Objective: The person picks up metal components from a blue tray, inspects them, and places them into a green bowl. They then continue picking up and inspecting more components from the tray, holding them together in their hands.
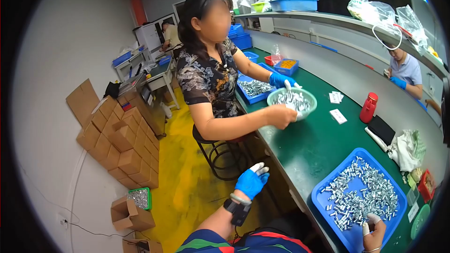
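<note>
My left hand (252, 182), in a blue glove with white coverings on some fingertips, is held over the floor beside the green bench. Its fingers are stretched out and nothing shows in them. My right hand (374, 238) is bare apart from white fingertip coverings. It reaches over the near right part of a blue tray (320, 201), close to the parts, with thumb and finger apart. Many small shiny metal cylinders (349, 206) lie loose across that tray.
On my left, a co-worker (208, 79) holds a pale green bowl (307, 111) of metal parts over the green bench (300, 152). A red flask (369, 107), black pouch (381, 130) and white cloth (407, 151) stand beyond my tray. Cardboard boxes (133, 152) are stacked at left.
</note>
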The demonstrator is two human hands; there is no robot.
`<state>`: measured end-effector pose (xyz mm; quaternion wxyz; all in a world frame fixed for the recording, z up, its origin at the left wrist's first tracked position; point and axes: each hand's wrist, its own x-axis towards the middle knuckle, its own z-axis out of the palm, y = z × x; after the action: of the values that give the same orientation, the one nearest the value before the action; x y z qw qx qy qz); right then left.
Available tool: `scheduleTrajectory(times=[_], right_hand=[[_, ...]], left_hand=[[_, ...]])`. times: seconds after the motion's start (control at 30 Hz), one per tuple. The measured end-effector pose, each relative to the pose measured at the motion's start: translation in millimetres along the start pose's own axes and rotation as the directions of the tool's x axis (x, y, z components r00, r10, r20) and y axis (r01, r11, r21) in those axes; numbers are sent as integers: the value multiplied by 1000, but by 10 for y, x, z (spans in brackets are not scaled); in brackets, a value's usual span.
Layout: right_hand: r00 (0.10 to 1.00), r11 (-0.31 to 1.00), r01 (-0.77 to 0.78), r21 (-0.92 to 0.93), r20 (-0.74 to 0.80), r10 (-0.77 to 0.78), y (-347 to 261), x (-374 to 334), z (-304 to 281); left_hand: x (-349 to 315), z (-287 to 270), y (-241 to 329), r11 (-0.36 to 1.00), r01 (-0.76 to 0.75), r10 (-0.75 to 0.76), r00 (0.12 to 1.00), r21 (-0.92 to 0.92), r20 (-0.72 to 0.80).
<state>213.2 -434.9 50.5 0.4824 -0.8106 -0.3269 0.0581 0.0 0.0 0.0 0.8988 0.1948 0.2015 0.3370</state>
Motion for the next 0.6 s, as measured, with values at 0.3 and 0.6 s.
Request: scheduleTrajectory(times=[0.3,0.6], right_hand=[[994,991,-1,-132,-111,-14,-422,-166,5],[986,997,64,-40,-152,-69,-603,31,79]], left_hand=[[-770,-44,385,999,16,-6,981,51,-195],[-682,720,-148,942,118,-174,973,316,155]])
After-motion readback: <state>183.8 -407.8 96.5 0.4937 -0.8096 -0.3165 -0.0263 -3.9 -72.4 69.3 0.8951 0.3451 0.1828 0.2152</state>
